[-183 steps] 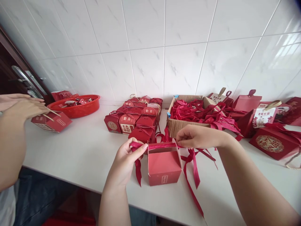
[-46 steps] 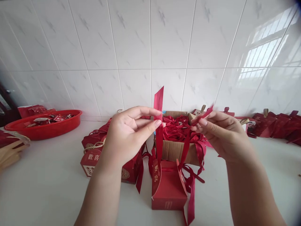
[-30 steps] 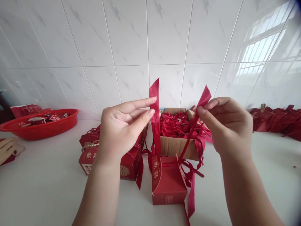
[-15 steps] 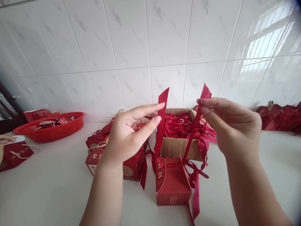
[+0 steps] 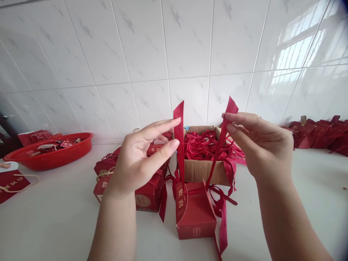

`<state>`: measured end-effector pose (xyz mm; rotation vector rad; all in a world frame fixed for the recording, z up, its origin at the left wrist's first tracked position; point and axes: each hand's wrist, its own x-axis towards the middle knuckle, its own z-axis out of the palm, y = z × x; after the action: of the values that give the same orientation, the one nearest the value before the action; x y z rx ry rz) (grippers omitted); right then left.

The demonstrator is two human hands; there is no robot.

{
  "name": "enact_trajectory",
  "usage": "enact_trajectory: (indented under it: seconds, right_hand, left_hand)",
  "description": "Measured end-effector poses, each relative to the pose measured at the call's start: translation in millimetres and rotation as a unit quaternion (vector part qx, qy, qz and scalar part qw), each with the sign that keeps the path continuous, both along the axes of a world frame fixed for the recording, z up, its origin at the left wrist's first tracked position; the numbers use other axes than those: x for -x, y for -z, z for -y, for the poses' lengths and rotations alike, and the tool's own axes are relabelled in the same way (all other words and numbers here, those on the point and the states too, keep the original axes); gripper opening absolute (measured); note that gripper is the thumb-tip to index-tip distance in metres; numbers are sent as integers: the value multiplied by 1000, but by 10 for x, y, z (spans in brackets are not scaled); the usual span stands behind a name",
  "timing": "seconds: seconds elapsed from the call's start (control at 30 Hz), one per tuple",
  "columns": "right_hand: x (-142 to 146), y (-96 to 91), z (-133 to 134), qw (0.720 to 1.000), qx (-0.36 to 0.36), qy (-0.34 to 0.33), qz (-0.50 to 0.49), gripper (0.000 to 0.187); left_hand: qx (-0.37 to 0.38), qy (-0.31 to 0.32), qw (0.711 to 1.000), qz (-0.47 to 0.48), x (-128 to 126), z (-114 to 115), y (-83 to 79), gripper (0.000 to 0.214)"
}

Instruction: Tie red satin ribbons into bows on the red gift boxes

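A small red gift box [image 5: 194, 215] stands on the white table, its lid flaps meeting at the top. A red ribbon [image 5: 178, 156] runs across its top, both slant-cut ends drawn up straight above it. My left hand [image 5: 141, 157] has its fingertips on the left end, thumb and index a little apart; the grip itself is partly hidden. Between thumb and fingers of my right hand [image 5: 266, 145] is the other end. More ribbon trails beside the box on the right.
Behind the box stands a cardboard carton [image 5: 198, 171] full of red ribbons. Several tied red boxes [image 5: 152, 192] crowd the left. Farther left are a red basin [image 5: 62, 154] with small packets and another person's fingers at a red box [image 5: 13, 183]. Red bags [image 5: 320, 132] line the wall at right.
The view has shifted a little, so most things sit farther left. The left ribbon end stands more upright, and the thumb and index finger of my left hand are slightly farther apart.
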<state>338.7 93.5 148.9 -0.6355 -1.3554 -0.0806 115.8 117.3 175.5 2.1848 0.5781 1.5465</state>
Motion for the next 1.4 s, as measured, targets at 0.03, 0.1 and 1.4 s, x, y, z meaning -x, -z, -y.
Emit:
enact_trajectory:
  seconds: [0.03,0.1,1.4]
  right_hand:
    - [-1,2,0,1000,0,3,0,32]
    - [-1,2,0,1000,0,3,0,32]
    - [-53,12,-25,1000,0,15,-22,33]
  left_hand:
    - [-8,1,1000,-9,4,-6,6,36]
    - [-18,8,1000,-21,6,-13,12,38]
    - [21,-35,997,71,0,-92,5,31]
